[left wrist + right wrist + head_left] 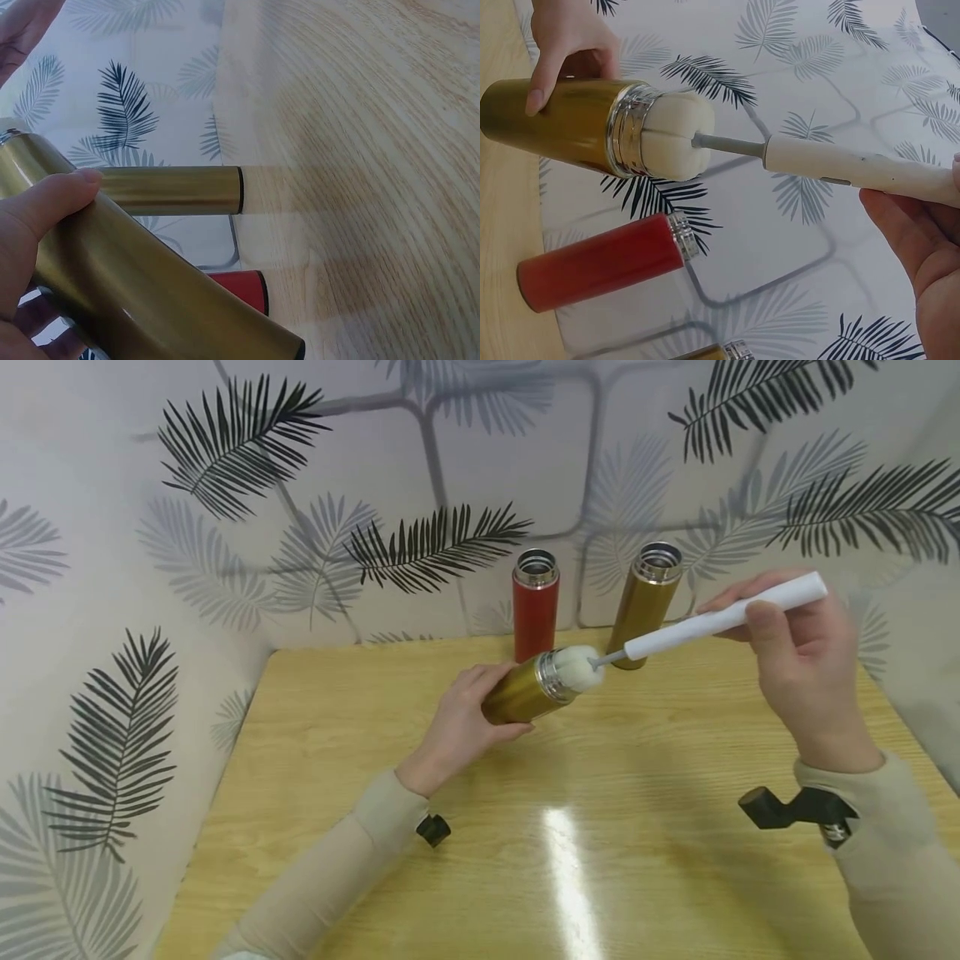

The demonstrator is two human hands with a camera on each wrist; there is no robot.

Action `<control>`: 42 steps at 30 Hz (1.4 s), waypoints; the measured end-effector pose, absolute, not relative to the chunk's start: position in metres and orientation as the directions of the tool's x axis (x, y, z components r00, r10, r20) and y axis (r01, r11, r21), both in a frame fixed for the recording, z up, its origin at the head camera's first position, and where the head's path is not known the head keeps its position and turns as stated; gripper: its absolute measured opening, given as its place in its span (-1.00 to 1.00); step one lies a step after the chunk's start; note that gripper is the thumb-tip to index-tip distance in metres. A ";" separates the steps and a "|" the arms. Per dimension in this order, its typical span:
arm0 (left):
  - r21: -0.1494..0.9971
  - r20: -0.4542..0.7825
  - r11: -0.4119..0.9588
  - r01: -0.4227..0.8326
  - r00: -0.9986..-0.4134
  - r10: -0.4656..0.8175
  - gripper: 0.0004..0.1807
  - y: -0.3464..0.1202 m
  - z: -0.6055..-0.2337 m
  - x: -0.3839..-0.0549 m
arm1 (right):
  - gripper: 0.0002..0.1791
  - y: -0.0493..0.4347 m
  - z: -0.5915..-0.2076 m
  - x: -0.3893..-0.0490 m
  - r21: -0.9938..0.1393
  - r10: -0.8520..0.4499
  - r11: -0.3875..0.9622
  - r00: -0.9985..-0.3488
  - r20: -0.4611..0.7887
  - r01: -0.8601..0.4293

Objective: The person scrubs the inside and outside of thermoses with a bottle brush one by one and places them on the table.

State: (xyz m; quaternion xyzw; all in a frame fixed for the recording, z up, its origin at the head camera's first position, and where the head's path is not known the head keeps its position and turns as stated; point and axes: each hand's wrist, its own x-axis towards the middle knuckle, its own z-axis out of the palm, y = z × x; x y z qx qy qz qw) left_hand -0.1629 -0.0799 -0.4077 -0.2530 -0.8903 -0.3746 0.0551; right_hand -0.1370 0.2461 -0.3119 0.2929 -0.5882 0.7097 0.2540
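My left hand (468, 714) grips a gold thermos flask (521, 693) round its body, tilted above the table with its mouth toward the right. In my right hand (806, 664) is the white handle of a bottle brush (720, 622), pinched between thumb and fingers. The brush's pale sponge head (679, 135) sits at the flask's steel mouth, part of it bulging outside the rim. How far it reaches inside is hidden. A thin grey rod (731, 145) joins sponge and handle. The left wrist view shows the flask body (142, 277) under my left thumb.
Behind the held flask a red flask (536, 610) stands lidless at the table's back edge. Right of it stands another gold flask (647, 602), also lidless. The wooden table (360, 877) meets a leaf-patterned wall covering (495, 468) at the back.
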 end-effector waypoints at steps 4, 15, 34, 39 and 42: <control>0.631 0.282 0.598 0.494 -0.864 0.417 -0.13 -0.081 -0.406 -0.165 | -0.81 0.247 -0.308 -0.136 -0.675 0.033 -0.201 -0.693 0.720 -0.710; 0.631 0.282 0.593 0.500 -0.860 0.425 -0.15 -0.080 -0.405 -0.168 | -0.75 0.250 -0.307 -0.136 -0.662 0.088 -0.199 -0.686 0.722 -0.723; 0.626 0.260 0.653 0.427 -0.903 0.341 -0.14 -0.099 -0.415 -0.174 | -0.70 0.277 -0.292 -0.124 -0.614 0.222 -0.178 -0.639 0.736 -0.769; 0.612 0.292 0.626 0.484 -0.873 0.389 -0.12 -0.093 -0.410 -0.179 | -0.67 0.276 -0.290 -0.126 -0.583 0.230 -0.251 -0.633 0.739 -0.772; 0.624 0.273 0.626 0.467 -0.882 0.385 -0.11 -0.089 -0.408 -0.179 | -0.61 0.275 -0.288 -0.129 -0.536 0.246 -0.384 -0.642 0.726 -0.752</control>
